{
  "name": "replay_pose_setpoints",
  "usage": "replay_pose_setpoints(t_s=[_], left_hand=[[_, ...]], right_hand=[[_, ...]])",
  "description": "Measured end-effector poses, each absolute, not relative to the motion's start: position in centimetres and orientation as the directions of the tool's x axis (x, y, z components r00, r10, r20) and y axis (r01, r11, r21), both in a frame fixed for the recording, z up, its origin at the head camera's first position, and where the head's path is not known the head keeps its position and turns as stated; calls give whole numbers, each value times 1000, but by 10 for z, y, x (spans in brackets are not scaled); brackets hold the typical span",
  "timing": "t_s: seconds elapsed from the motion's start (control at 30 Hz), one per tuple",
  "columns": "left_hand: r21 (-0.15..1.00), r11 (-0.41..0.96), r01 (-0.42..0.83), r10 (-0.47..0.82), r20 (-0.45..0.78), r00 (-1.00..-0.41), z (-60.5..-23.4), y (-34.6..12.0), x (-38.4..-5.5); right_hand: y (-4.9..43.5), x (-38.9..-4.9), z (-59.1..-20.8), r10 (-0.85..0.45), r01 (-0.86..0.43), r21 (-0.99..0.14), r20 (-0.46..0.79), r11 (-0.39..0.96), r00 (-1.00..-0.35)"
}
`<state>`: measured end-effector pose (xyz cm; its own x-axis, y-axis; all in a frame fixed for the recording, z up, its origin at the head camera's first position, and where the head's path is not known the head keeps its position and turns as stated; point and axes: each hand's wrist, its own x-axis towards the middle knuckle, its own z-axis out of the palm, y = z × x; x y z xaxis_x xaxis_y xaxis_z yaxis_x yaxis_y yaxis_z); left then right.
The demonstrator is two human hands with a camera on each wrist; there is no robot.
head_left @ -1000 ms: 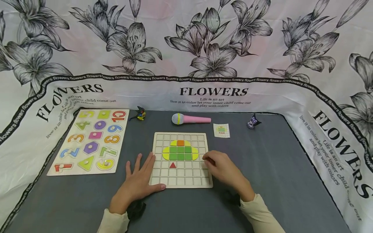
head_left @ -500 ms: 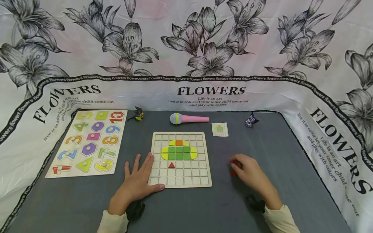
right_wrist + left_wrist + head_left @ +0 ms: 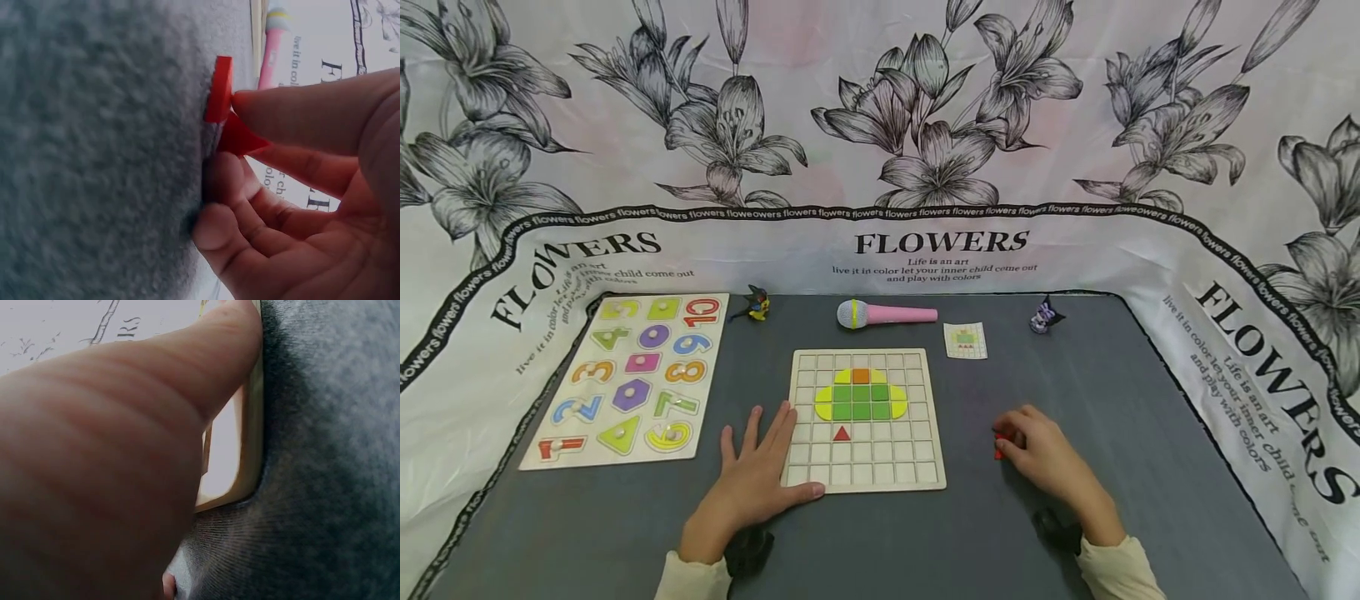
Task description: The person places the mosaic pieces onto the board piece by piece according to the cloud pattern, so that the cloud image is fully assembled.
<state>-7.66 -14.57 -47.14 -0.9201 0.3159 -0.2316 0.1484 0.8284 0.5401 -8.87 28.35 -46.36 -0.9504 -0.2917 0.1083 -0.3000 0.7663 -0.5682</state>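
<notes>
A square wooden grid board (image 3: 887,476) lies mid-table, bearing green, yellow and orange pieces above one small red triangle (image 3: 842,434). My left hand (image 3: 748,479) rests with spread, straight fingers on its left edge; the thumb lies on the bottom corner, also seen close up in the left wrist view. Right of the board, my right hand (image 3: 1048,458) is low over the cloth. The right wrist view shows its thumb and fingers around a tilted red piece (image 3: 239,136). Another red piece (image 3: 219,90) lies flat on the cloth, against the thumb tip.
A number puzzle board (image 3: 681,450) lies left. Behind the grid board are a pink toy microphone (image 3: 901,314), a small pattern card (image 3: 965,341) and two small figures, one yellow-black (image 3: 757,305) and one purple (image 3: 1045,316). Floral cloth surrounds the grey table area.
My right hand has moved from the grid board's right edge out to the red pieces on the right and settled its fingers there. My left hand stays on the board.
</notes>
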Motion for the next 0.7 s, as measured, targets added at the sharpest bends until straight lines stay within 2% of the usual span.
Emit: replay_pose_setpoints(t_s=[0.33, 0.57, 0.7], left_hand=[[532, 833, 151, 309, -222, -925, -476, -146, -77], [534, 831, 153, 311, -219, -925, -477, -146, -77], [534, 832, 147, 306, -222, -926, -477, -146, -77]], right_hand=[[288, -86, -464, -287, -329, -565, 165, 757, -944], [284, -89, -458, -238, -239, -597, 83, 765, -968], [272, -94, -451, -272, -250, -629, 63, 736, -960]])
